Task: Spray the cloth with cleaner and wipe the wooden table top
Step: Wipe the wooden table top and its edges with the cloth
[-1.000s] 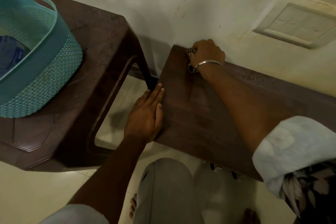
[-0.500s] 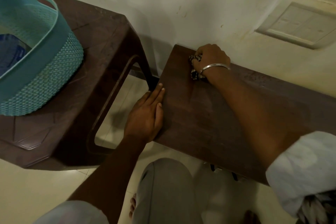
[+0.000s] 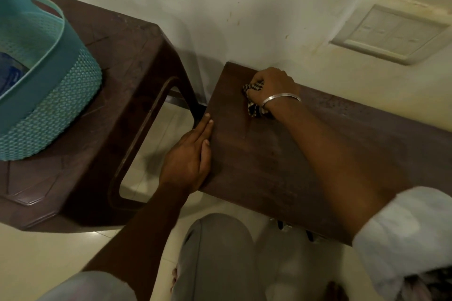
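Your right hand point(image 3: 272, 85) had dragged the cloth point(image 3: 252, 109) slightly toward you from the desk's point(image 3: 269, 166) far-left corner, fingers point(image 3: 256, 80) curled round it (bunched small). Your left hand point(image 3: 188, 161) stayed flat, fingers straight, on the left edge. The desk's long run lay rightward of the cloth.

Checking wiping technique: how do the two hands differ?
The left hand lies flat along the dark brown wooden table top's edge; the right hand grips a black-and-white patterned cloth near the wall. The right wrist wears a silver bangle; the left is bare. Both rest on the table top.
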